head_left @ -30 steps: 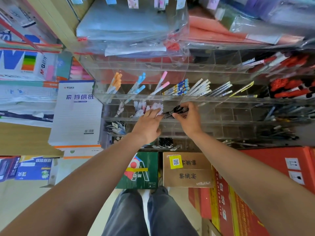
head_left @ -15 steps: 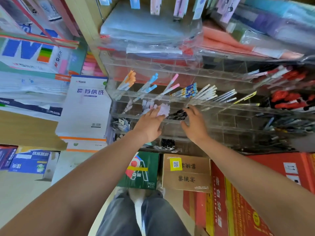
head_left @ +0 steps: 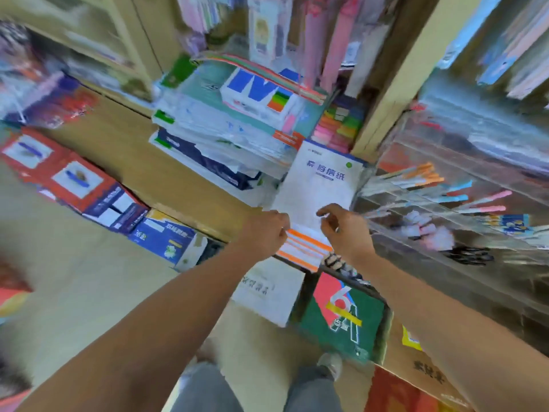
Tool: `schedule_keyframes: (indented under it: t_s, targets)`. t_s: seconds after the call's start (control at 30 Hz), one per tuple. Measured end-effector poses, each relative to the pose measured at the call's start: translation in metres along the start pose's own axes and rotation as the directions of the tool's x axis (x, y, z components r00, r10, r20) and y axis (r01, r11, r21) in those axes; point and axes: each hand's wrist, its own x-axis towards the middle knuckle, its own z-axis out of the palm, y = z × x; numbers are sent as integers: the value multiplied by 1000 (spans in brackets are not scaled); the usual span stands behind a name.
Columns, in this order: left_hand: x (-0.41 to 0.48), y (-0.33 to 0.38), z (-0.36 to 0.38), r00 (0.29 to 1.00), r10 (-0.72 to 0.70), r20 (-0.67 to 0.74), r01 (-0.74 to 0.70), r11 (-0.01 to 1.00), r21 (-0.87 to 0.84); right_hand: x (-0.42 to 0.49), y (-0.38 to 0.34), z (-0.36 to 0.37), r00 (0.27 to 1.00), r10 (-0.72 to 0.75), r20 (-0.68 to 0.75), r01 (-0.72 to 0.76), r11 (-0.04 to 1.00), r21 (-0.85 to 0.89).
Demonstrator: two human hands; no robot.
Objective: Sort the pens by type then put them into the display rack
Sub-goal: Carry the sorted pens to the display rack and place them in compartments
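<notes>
The whole view is motion-blurred. The clear acrylic display rack (head_left: 445, 203) stands at the right, with orange-, blue- and pink-capped pens (head_left: 427, 179) in its upper row. A bunch of black pens (head_left: 469, 257) lies in a lower compartment, next to pale fluffy-topped pens (head_left: 427, 230). Both hands are left of the rack, over a stack of writing pads (head_left: 323, 185). My left hand (head_left: 263, 234) has its fingers curled in, and I see nothing in it. My right hand (head_left: 341, 230) is empty, with thumb and fingers apart.
Stacked paper reams (head_left: 237, 126) fill the wooden shelf (head_left: 142, 162) at the left. Red and blue boxes (head_left: 89, 188) lean below it. A green box (head_left: 341, 319) and cardboard cartons (head_left: 421, 370) stand on the floor by my legs.
My right hand has let go of the black pens, which now lie in the rack. Both hands have drawn back from it, and the view has swung left.
</notes>
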Motion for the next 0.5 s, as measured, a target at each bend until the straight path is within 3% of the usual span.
schedule_keyframes:
  t_s: [0.2, 0.33, 0.5]
  targets:
    - [-72, -191, -26, 978, -149, 147, 150, 989, 8, 50, -146, 128, 985, 0, 170, 7, 999, -41]
    - [-116, -301, -40, 946, -279, 165, 297, 950, -97, 88, -223, 198, 939, -7, 345, 62, 987, -149]
    - [-141, -401, -57, 894, -427, 135, 441, 892, -95, 135, -299, 265, 873, -100, 477, 183, 975, -130]
